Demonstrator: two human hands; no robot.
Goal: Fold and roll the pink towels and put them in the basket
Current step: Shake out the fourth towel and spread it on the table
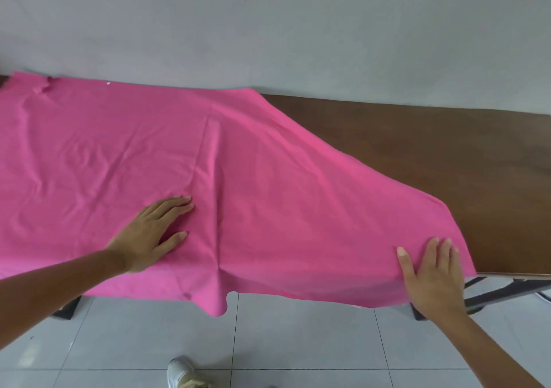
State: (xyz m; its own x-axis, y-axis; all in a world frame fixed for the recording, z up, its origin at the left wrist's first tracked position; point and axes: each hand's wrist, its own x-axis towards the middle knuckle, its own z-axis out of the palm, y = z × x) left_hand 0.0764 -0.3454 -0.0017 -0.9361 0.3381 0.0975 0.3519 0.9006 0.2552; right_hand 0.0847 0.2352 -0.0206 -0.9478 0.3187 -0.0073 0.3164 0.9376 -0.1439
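Large pink cloth towel (253, 179) spread left–right along the brown wooden table (447, 149), near edge overhanging; left hand (149, 235) flat, fingers extended, at mid-towel, right hand (432, 277) flat, fingers extended, nearest its right end.

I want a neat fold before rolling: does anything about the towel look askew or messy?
Yes. The pink towel lies crooked on the table: its near edge overhangs the front, one flap drooping lower, and its far-left corner is rumpled. Creases cross the middle.
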